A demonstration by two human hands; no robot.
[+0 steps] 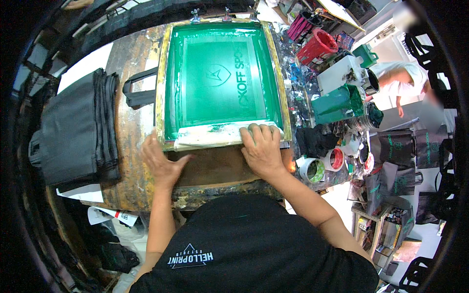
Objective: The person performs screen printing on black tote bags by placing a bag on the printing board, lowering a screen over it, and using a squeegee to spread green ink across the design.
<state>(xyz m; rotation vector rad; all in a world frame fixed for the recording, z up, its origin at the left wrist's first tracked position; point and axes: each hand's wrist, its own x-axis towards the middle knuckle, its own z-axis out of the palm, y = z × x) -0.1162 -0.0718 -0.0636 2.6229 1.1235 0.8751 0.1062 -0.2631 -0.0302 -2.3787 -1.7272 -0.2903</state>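
A screen-printing frame (163,73) with green ink around its green mesh (220,100) lies on the worktable in front of me. Across its near end rests a pale, ink-smeared bar that looks like a squeegee (205,136). My right hand (264,152) is closed over the bar's right part, fingers curled across the top. Beside the frame's near left corner is my left hand (163,161), open and holding nothing, thumb spread from slightly blurred fingers. A black bag handle (140,100) sticks out from under the frame's left side; the rest of that bag is hidden.
Black bags (78,129) are stacked on the left of the stained table (132,180). Ink tubs, including a green container (337,105) and a red one (317,46), crowd the right side. Clamps (227,15) sit at the frame's far edge. Another person (403,75) stands farther right.
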